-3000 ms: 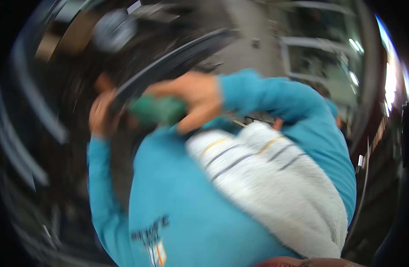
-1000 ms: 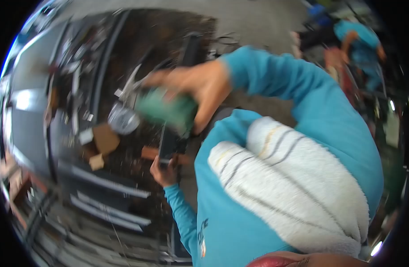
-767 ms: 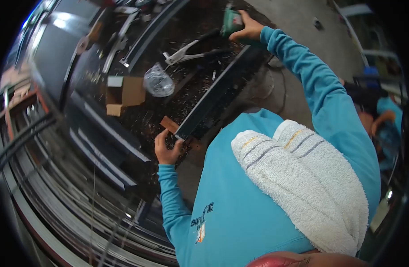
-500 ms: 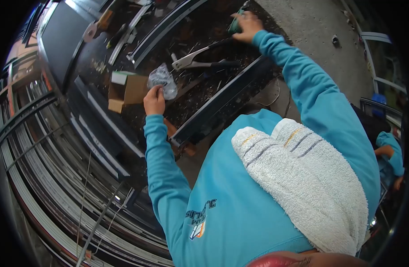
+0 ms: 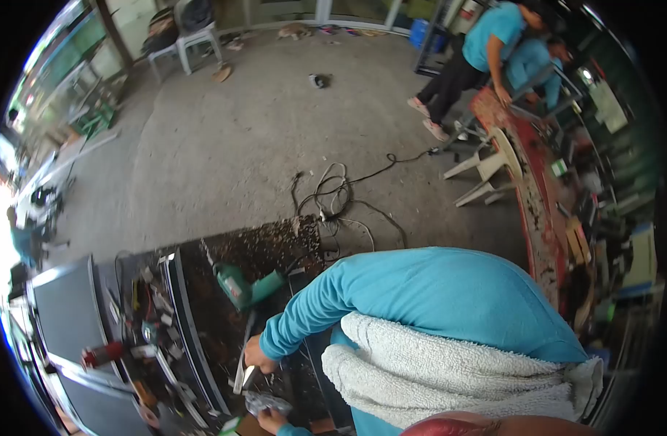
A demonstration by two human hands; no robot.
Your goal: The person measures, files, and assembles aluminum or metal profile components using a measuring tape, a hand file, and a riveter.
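Observation:
My right hand [image 5: 259, 354] is closed around the hand riveter [image 5: 240, 374], a grey metal tool with long dark handles, lying over the dark worktable [image 5: 275, 320]. Below it, at the bottom edge, my left hand [image 5: 272, 420] pinches a crumpled clear plastic bag [image 5: 265, 402]; part of that hand is cut off by the view. A green power drill [image 5: 239, 286] lies on the table just beyond my right hand, its bit pointing up and left. Only a corner of the cardboard box [image 5: 249, 426] shows beside the bag.
A long metal profile [image 5: 193, 330] and scattered tools lie on the table's left. Coiled cables [image 5: 332, 196] rest on the concrete floor. To the right, two people in blue shirts [image 5: 492, 33] are at a red bench [image 5: 526, 171], with a white plastic chair [image 5: 499, 160] beside it.
My right hand has left the green drill and taken hold of the hand riveter. My left hand stays on the plastic bag. The view has swung up, showing more floor and the people.

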